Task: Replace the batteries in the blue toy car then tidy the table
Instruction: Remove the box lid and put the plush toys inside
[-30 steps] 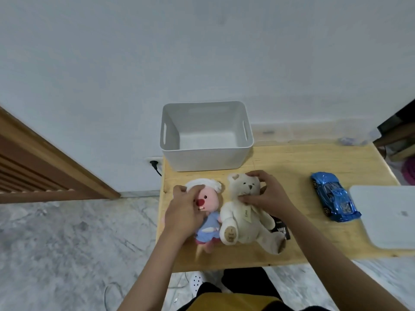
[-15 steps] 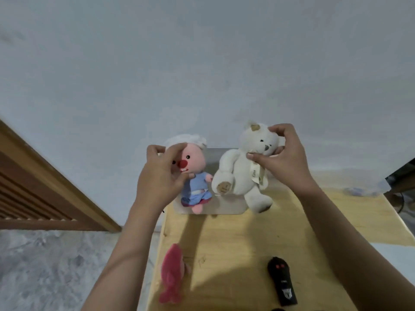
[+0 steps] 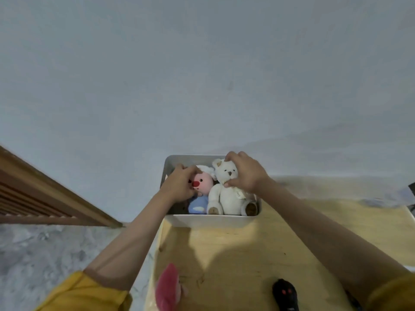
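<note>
Both hands reach into the white bin (image 3: pixel 211 220) that sits at the far edge of the wooden table (image 3: pixel 242 254), toward 12 o'clock from the person. The left hand (image 3: pixel 179 184) has its fingers curled around the head of the pink plush doll (image 3: pixel 203 184), thumb and fingers closing on it from the 9 o'clock side, so the doll's red nose and 1 cheek show past the knuckles; its light-blue body lies lower in the bin. The right hand (image 3: pixel 246 171) pinches the head of the white teddy bear (image 3: pixel 225 194), fingertips over the crown by the ear and the thumb under the chin. The bear stands just at 3 o'clock of the doll, touching it, with both feet down against the near wall of the bin. At the table's near edge, around 7 o'clock of the bin, lies a pink fish-shaped plush (image 3: pixel 167 288), and around 5 o'clock a black remote control (image 3: pixel 285 295) with 2 red dots. The blue toy car is out of view. Yellow sleeves (image 3: pixel 83 292) cover both upper arms.
</note>
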The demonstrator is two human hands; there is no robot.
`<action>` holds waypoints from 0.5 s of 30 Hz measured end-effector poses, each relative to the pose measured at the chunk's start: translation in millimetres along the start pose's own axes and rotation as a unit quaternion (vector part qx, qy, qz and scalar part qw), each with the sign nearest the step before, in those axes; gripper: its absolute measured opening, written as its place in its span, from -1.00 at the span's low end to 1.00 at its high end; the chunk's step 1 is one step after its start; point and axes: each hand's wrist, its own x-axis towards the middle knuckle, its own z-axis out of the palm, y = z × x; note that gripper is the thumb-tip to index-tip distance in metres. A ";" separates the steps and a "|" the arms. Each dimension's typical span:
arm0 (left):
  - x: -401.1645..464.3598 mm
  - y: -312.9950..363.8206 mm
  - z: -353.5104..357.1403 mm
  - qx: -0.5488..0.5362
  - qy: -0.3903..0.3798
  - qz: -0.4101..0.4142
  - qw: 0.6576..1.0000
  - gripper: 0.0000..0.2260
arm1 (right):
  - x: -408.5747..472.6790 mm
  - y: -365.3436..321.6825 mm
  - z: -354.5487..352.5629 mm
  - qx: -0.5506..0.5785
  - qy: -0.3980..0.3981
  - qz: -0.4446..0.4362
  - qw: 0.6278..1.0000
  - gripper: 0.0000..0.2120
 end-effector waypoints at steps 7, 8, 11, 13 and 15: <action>26.0 -6.3 16.5 -0.065 -0.089 -0.022 0.994 -0.37 | 15.6 10.3 33.8 -0.125 -0.058 -0.003 0.990 -0.40; 28.2 -6.6 16.1 -0.070 -0.098 -0.020 0.992 -0.36 | 18.5 11.8 36.9 -0.135 -0.065 0.000 0.989 -0.40; 31.6 -7.9 14.2 -0.065 -0.121 -0.017 0.990 -0.33 | 24.3 17.0 45.0 -0.148 -0.094 0.015 0.984 -0.38; 30.2 -7.2 14.0 -0.058 -0.127 -0.020 0.990 -0.32 | 27.2 18.8 49.8 -0.165 -0.106 0.017 0.980 -0.40; 28.0 -5.6 14.8 -0.047 -0.127 -0.022 0.991 -0.31 | 28.9 18.2 52.2 -0.176 -0.114 0.020 0.977 -0.43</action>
